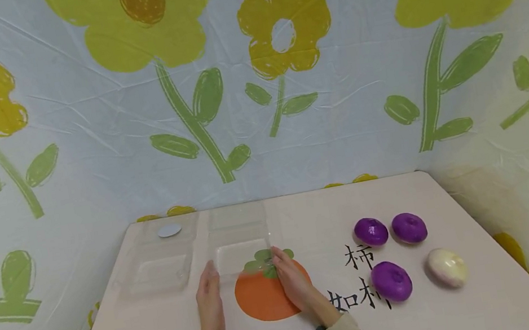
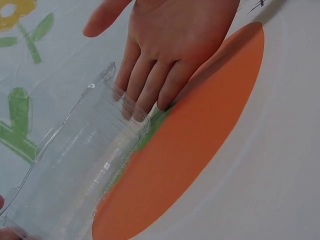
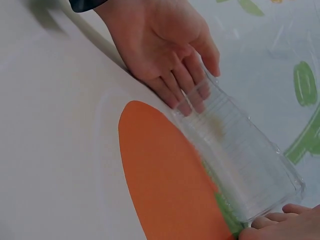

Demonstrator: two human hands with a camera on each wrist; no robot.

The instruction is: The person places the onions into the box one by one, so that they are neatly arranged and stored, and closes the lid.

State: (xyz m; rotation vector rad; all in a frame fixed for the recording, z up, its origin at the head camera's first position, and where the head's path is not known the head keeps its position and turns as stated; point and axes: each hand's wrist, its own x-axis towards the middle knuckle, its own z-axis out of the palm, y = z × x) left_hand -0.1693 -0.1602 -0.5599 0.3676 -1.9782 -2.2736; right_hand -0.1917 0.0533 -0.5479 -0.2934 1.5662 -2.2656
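A clear plastic clamshell box [image 1: 243,254] stands on the table with its lid raised behind it. My left hand [image 1: 209,301] touches the box's left side, and my right hand [image 1: 295,283] lies against its right side. In the left wrist view the right hand [image 2: 175,40] has straight fingers on the box wall, its thumb held apart. Across the box [image 3: 245,160] in the right wrist view, the left hand [image 3: 160,45] lays nearly straight fingers along the other end, with the thumb near the rim.
Left of the hands stands another clear box [image 1: 162,268], its open lid bearing a white oval sticker [image 1: 169,231]. On the right lie three shiny purple onion-like things, one a front purple bulb [image 1: 391,281], and a whitish bulb [image 1: 447,268]. A flowered sheet [image 1: 333,143] hangs behind the table.
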